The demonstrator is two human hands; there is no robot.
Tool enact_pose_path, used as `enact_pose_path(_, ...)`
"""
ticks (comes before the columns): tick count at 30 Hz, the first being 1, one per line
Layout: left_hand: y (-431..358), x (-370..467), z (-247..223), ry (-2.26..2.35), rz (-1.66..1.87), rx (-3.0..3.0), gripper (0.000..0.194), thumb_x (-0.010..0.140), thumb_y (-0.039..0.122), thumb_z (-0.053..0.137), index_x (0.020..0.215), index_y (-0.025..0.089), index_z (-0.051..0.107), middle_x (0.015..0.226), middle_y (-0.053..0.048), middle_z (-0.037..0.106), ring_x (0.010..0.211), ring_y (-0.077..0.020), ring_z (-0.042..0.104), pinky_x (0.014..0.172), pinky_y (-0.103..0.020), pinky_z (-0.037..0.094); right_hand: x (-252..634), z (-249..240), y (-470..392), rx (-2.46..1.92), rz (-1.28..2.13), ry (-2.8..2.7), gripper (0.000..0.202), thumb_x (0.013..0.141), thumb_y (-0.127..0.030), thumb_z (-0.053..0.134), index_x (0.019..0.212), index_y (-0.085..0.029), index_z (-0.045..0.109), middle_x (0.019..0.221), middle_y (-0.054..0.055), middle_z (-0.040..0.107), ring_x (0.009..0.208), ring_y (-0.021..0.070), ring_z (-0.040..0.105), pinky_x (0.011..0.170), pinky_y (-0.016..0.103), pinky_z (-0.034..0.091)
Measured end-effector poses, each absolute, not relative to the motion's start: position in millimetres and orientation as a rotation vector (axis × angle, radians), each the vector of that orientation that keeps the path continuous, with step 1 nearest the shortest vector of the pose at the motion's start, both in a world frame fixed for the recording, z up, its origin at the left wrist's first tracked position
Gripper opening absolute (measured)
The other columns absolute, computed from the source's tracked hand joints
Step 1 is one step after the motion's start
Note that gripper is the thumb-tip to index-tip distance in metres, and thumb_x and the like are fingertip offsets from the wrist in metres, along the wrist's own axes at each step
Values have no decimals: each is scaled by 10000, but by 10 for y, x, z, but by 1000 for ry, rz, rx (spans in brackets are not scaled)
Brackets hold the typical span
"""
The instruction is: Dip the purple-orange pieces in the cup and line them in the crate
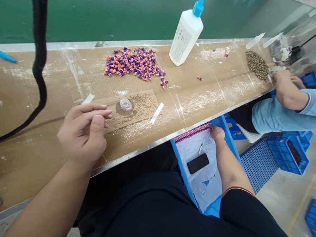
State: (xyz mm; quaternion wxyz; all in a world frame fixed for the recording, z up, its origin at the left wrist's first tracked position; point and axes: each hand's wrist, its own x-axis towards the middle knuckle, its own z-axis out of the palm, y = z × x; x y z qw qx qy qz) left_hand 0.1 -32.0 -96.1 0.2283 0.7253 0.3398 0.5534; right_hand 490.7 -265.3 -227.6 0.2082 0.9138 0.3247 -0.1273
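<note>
My left hand (84, 130) hovers over the bench's front part, fingers loosely bent and apart, holding nothing. Just right of it, a small clear round dish (126, 104) sits on a taped, spotted cardboard piece (145, 103). My right hand (217, 133) reaches down into a blue crate (188, 185) below the bench edge, at the end of a row of small striped pieces (191, 132). Its fingertips are too small to show what they pinch. A pile of purple and orange pieces (137, 63) lies behind the dish. Right of the pile stands a white bottle with a blue cap (185, 37).
A black cable (39, 66) hangs at the left. A black phone (198, 163) lies in the crate. At the right, a person in a light blue shirt (285, 111) works beside a heap of small brownish pieces (257, 65). More blue crates (291, 153) stand behind.
</note>
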Motion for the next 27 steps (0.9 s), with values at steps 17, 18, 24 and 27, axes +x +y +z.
enact_pose_path(17, -316, 3, -954, 985, 1523, 1999, 232, 1018, 270, 639, 857, 209, 795, 741, -43, 712, 899, -236, 784, 748, -390, 616, 4829, -2175, -2647, 2607, -452, 820, 366, 1095, -247, 555, 1424, -191, 705, 1251, 123, 810, 1144, 253, 779, 977, 381, 602)
enact_pose_path(18, -315, 2, -953, 985, 1521, 2002, 232, 1020, 272, 637, 862, 211, 796, 734, -40, 706, 901, -238, 785, 751, -394, 617, 4828, -2173, -2649, 2609, -453, 824, 380, 1084, -232, 544, 1424, -196, 711, 1244, 134, 814, 1149, 263, 780, 964, 365, 597)
enact_pose_path(24, -312, -15, -978, 975, 1516, 1976, 210, 1007, 267, 652, 877, 208, 806, 779, -53, 721, 919, -248, 781, 744, -399, 602, 4818, -2192, -2657, 2615, -481, 853, 361, 1033, -237, 595, 1360, -185, 737, 1162, 137, 830, 1100, 273, 787, 922, 356, 599)
enact_pose_path(27, -320, -24, -976, 958, 1523, 1980, 203, 1009, 247, 651, 886, 202, 806, 788, -58, 728, 916, -242, 777, 735, -383, 598, 4816, -2205, -2649, 2628, -491, 850, 321, 1056, -275, 621, 1334, -154, 728, 1153, 130, 822, 1039, 243, 786, 935, 393, 613)
